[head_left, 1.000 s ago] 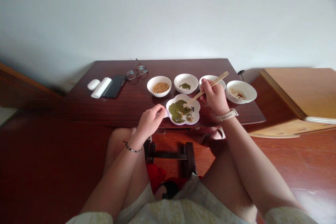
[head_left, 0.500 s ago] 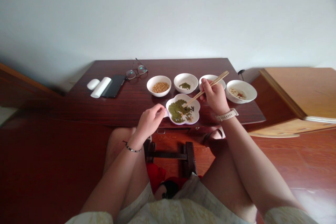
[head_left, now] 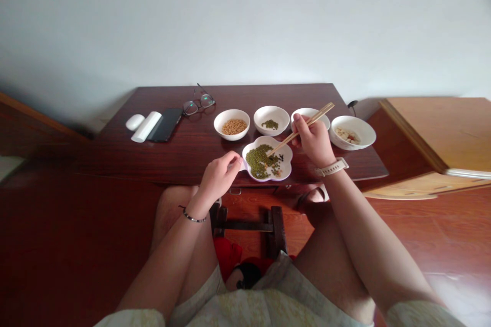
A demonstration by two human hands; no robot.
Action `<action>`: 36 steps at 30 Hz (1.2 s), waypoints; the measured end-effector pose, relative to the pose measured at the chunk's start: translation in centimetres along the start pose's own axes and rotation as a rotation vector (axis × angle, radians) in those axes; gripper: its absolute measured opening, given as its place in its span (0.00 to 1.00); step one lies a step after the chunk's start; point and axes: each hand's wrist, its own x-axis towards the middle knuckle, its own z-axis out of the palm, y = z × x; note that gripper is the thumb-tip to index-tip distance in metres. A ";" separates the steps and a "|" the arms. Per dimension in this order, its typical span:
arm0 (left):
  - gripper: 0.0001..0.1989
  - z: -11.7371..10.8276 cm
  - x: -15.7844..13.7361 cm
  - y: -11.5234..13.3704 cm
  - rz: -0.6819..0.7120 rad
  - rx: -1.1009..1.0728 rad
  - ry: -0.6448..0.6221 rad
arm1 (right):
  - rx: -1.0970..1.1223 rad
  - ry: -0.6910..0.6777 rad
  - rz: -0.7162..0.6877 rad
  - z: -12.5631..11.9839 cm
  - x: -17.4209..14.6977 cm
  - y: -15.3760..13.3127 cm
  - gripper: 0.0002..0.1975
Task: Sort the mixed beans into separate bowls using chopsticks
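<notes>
My left hand (head_left: 220, 173) is closed on the short handle of a white flower-shaped dish (head_left: 284, 169) near the table's front edge. Green beans (head_left: 256, 161) fill the dish's left side, with a few dark and tan ones toward the right. My right hand (head_left: 312, 138) grips a pair of wooden chopsticks (head_left: 286, 141), their tips down among the beans. Behind the dish stand a white bowl of yellowish beans (head_left: 234, 126) and a white bowl (head_left: 282, 118) holding a few green beans. My right hand partly covers a third bowl (head_left: 306, 112), so its contents are hidden.
A larger white bowl (head_left: 362, 135) with pale pieces stands at the right. Glasses (head_left: 199, 104), a dark tablet or phone (head_left: 165, 125), a white cylinder (head_left: 146, 126) and a white rounded case (head_left: 135, 122) lie at the left. A wooden cabinet (head_left: 437, 127) stands right of the table (head_left: 184, 158).
Hardly anything differs. The view has shifted very slightly; both hands, the dish and the chopsticks keep their places.
</notes>
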 end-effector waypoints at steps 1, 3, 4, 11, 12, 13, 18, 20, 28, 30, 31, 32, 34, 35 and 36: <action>0.15 0.0 0.0 0.0 -0.002 0.001 0.000 | 0.000 -0.001 -0.002 0.0 0.0 0.0 0.30; 0.15 0.0 0.0 0.0 -0.004 0.004 -0.002 | 0.000 -0.005 -0.004 0.0 0.0 0.0 0.30; 0.15 0.0 0.0 0.1 -0.005 0.006 -0.003 | 0.001 -0.007 -0.004 0.0 0.0 0.1 0.30; 0.15 0.0 0.0 0.2 -0.009 0.011 -0.004 | 0.007 -0.017 0.001 0.1 0.1 0.4 0.31; 0.15 0.0 0.0 0.2 -0.008 0.011 -0.003 | 0.010 -0.019 0.001 0.1 0.0 0.4 0.31; 0.15 0.0 0.0 0.2 -0.006 0.012 -0.003 | 0.012 -0.021 0.001 0.1 0.0 0.4 0.31; 0.16 0.0 0.0 0.2 0.002 0.016 -0.002 | 0.018 -0.027 0.008 0.2 0.0 0.3 0.31; 0.16 0.0 0.0 0.3 0.006 0.021 0.000 | 0.021 -0.028 0.015 0.3 0.0 0.2 0.31; 0.16 0.1 0.0 0.3 0.004 0.029 -0.004 | 0.018 -0.034 0.012 0.4 0.0 0.4 0.30; 0.16 0.1 0.0 0.3 0.003 0.034 -0.005 | 0.014 -0.038 0.012 0.5 0.0 0.4 0.30; 0.16 0.1 0.1 0.3 0.001 0.036 -0.006 | 0.013 -0.040 0.013 0.5 0.0 0.4 0.29; 0.16 0.1 0.1 0.3 0.001 0.039 -0.007 | 0.011 -0.041 0.013 0.6 0.0 0.5 0.29; 0.16 0.1 0.1 0.2 0.001 0.041 -0.007 | 0.009 -0.041 0.015 0.6 0.0 0.5 0.30; 0.16 0.2 0.1 0.2 0.003 0.041 -0.005 | 0.009 -0.041 0.017 0.6 0.0 0.6 0.30; 0.16 0.2 0.1 0.2 0.005 0.040 -0.003 | 0.009 -0.042 0.017 0.7 0.0 0.6 0.30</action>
